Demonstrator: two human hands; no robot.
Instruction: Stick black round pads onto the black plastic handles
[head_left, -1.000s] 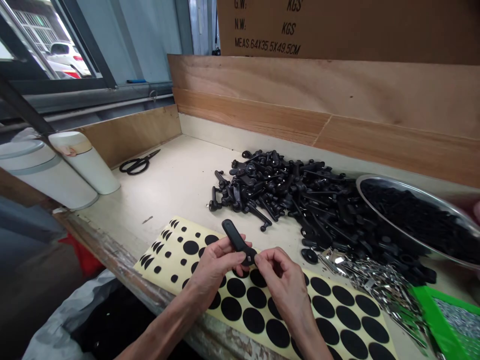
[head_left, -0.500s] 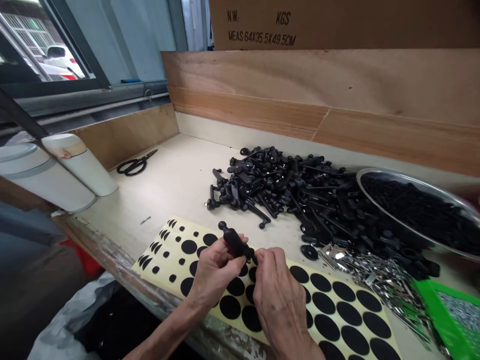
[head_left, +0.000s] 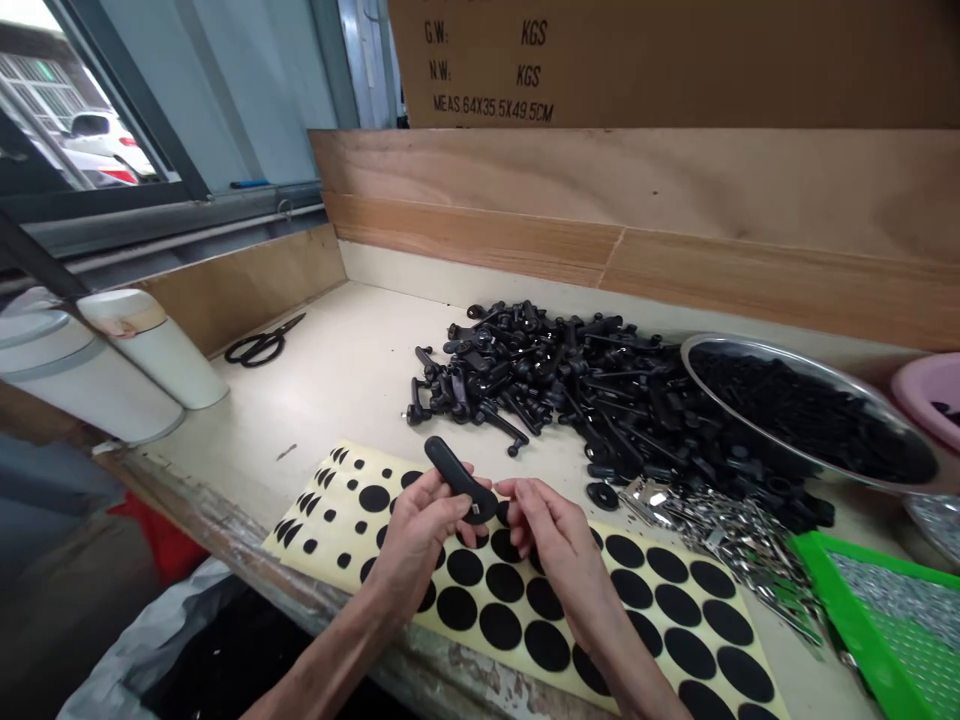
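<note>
Black handle [head_left: 450, 472] in left hand [head_left: 420, 522], gripped between thumb and fingers, above dotted sheet [head_left: 330, 540]. Long axis slanting from far left to near right, near end toward right hand [head_left: 555, 530]. Right fingertips [head_left: 517, 490] bunched narrow, just beside that end; contact or anything held, impossible to make out. Beyond: black pile [head_left: 517, 370]. Rightward: bowl [head_left: 924, 470], metal clips [head_left: 720, 530].
</note>
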